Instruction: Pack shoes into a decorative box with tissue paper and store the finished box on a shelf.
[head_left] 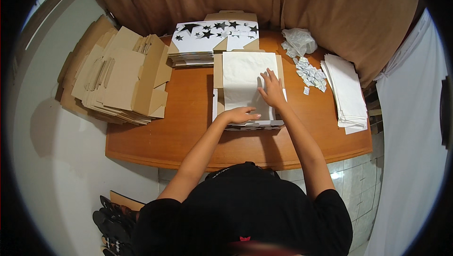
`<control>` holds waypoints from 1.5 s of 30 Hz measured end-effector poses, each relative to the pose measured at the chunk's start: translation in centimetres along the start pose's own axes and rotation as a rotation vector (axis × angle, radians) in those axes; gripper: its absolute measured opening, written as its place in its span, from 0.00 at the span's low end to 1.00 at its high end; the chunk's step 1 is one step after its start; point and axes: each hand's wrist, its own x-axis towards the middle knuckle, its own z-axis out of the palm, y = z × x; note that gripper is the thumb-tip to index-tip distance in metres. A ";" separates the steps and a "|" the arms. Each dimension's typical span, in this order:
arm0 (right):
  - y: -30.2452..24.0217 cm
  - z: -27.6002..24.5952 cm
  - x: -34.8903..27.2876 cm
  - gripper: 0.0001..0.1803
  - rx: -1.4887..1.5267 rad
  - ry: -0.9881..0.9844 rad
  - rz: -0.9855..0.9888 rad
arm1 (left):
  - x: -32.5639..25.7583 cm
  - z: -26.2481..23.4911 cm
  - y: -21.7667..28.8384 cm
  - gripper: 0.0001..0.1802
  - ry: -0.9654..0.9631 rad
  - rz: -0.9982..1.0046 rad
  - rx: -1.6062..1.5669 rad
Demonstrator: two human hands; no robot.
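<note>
In the middle of the table stands an open cardboard box point(215, 105), white outside and brown inside, with a dark pattern on its near wall. A white sheet of paper point(245, 77) lies in it and runs up over the raised far flap. My right hand point(272, 88) rests on the right part of the sheet, fingers spread. Lower down, my left hand point(241, 115) reaches across the near end of the sheet by the box's near wall. Its fingers are stretched out, pointing right. Neither hand grips anything.
Flat brown cardboard boxes point(120, 79) are stacked at the left. Behind the box is a pile of white star-printed boxes point(214, 34). Small square packets point(311, 75) lie at the right beside a clear plastic bag point(300, 42). White paper sheets point(347, 93) form a stack near the table's right edge.
</note>
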 end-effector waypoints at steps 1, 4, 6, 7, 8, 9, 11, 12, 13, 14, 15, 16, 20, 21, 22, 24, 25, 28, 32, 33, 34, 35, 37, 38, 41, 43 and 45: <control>-0.4 -0.4 -0.4 0.31 0.032 0.016 -0.008 | -1.0 0.1 0.0 0.43 0.115 0.063 -0.084; -1.5 -0.8 -2.1 0.30 0.094 0.048 -0.049 | -4.3 0.4 0.6 0.34 0.309 0.175 -0.328; -2.2 -0.9 -3.2 0.28 0.177 0.077 -0.090 | -6.9 0.7 2.0 0.23 0.436 0.210 -0.573; -3.1 -0.8 -3.6 0.28 0.187 0.068 -0.106 | -7.9 1.3 1.4 0.23 0.454 0.201 -0.578; -4.0 -0.6 -4.0 0.28 0.240 0.063 -0.125 | -8.7 1.9 0.5 0.22 0.561 0.250 -0.629; -4.9 -0.5 -4.4 0.27 0.294 0.054 -0.145 | -9.4 2.7 -0.4 0.21 0.670 0.299 -0.679; -7.4 -0.6 -5.6 0.27 0.330 0.037 -0.219 | -11.4 4.9 -1.2 0.19 0.816 0.309 -0.755; -8.4 -0.5 -6.5 0.26 0.373 0.030 -0.252 | -12.8 6.0 -1.2 0.19 0.877 0.257 -0.789; -9.5 -0.4 -7.1 0.26 0.415 0.018 -0.288 | -14.1 7.0 -1.1 0.18 0.942 0.204 -0.827; -10.5 -0.1 -7.9 0.23 0.466 0.026 -0.339 | -15.0 8.2 -1.3 0.19 0.987 0.174 -0.850; -11.6 0.1 -9.0 0.23 0.478 -0.007 -0.379 | -15.8 9.5 -1.6 0.19 1.036 0.163 -0.870; -12.8 0.3 -10.2 0.22 0.542 -0.021 -0.414 | -16.7 11.1 -2.0 0.19 1.099 0.139 -0.862; -16.3 2.1 -16.5 0.18 0.725 -0.225 -0.561 | -19.8 18.1 -0.3 0.19 1.294 -0.039 -0.931; -17.0 2.5 -18.2 0.17 0.760 -0.304 -0.581 | -20.4 20.2 -0.1 0.19 1.362 -0.062 -0.956; -17.6 3.0 -19.8 0.17 0.782 -0.358 -0.637 | -21.0 22.4 0.2 0.19 1.358 -0.087 -0.964; -18.8 4.4 -22.9 0.15 0.856 -0.592 -0.694 | -22.2 26.6 0.8 0.21 1.361 -0.133 -0.960; -19.6 4.5 -24.3 0.15 0.871 -0.643 -0.742 | -23.0 28.8 1.2 0.21 1.424 -0.160 -0.980; -22.9 4.3 -28.0 0.12 0.955 -0.788 -0.898 | -26.1 34.3 2.4 0.21 1.622 -0.213 -0.949; -27.4 3.1 -31.2 0.12 0.994 -0.975 -1.139 | -31.6 41.5 2.6 0.21 1.934 -0.462 -0.865; -28.5 2.9 -31.9 0.11 0.996 -1.018 -1.129 | -33.0 43.3 2.6 0.21 1.970 -0.482 -0.868; -29.7 2.9 -32.5 0.10 0.995 -1.058 -1.115 | -34.4 44.9 2.6 0.21 2.053 -0.535 -0.867; -31.0 3.0 -32.9 0.10 1.000 -1.073 -1.138 | -36.0 46.0 2.8 0.20 2.129 -0.582 -0.862; -33.7 3.5 -33.7 0.09 0.996 -1.130 -1.136 | -39.1 48.5 2.9 0.20 2.181 -0.590 -0.933; -35.4 3.9 -34.3 0.09 1.009 -1.114 -1.174 | -40.6 49.8 2.8 0.20 2.246 -0.595 -0.891; -41.3 5.2 -36.2 0.09 1.037 -1.084 -1.254 | -45.6 52.6 2.4 0.20 2.326 -0.633 -0.888; -46.0 5.8 -37.8 0.10 1.030 -1.078 -1.285 | -49.0 53.9 2.3 0.20 2.350 -0.669 -0.905; -51.0 6.7 -39.7 0.12 1.088 -1.056 -1.320 | -52.5 54.3 2.5 0.20 2.363 -0.664 -0.923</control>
